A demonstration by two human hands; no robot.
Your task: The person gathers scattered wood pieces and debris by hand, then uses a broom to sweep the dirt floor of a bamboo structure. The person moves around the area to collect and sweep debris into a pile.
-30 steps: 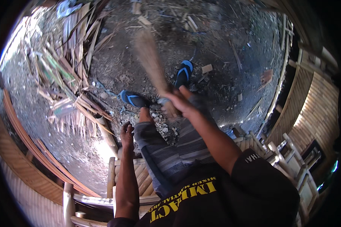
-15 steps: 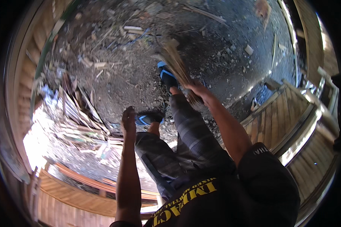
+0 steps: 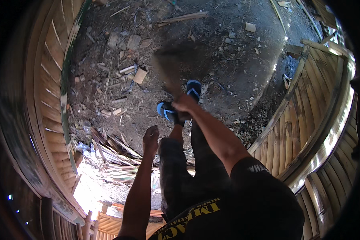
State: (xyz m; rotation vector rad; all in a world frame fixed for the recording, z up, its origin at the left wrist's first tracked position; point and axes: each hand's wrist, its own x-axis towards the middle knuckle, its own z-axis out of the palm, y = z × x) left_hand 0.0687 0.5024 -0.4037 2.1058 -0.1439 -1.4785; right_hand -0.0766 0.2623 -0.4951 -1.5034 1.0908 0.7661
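Note:
A stick broom [image 3: 169, 74] sweeps in a blur over the dirt floor, just beyond my feet. Its handle end is in my right hand [image 3: 184, 104], whose fingers are wrapped round it. My left hand [image 3: 151, 138] hangs beside my left knee, loosely curled and with nothing in it. Below the broom are my feet in blue and black flip-flops [image 3: 194, 90]. Scraps of wood, such as a pale block [image 3: 140, 75], lie on the ground to the left of the broom.
Bamboo slat benches or walls [image 3: 304, 108] curve along the right, with another slatted wall [image 3: 52, 100] on the left. A heap of split bamboo strips [image 3: 116, 152] lies left of my legs. Farther off are a long stick [image 3: 184, 18] and a small wood block [image 3: 250, 27].
My right hand and the broom have swung left across my front. My feet have shifted, and the view has turned. My left hand still hangs empty.

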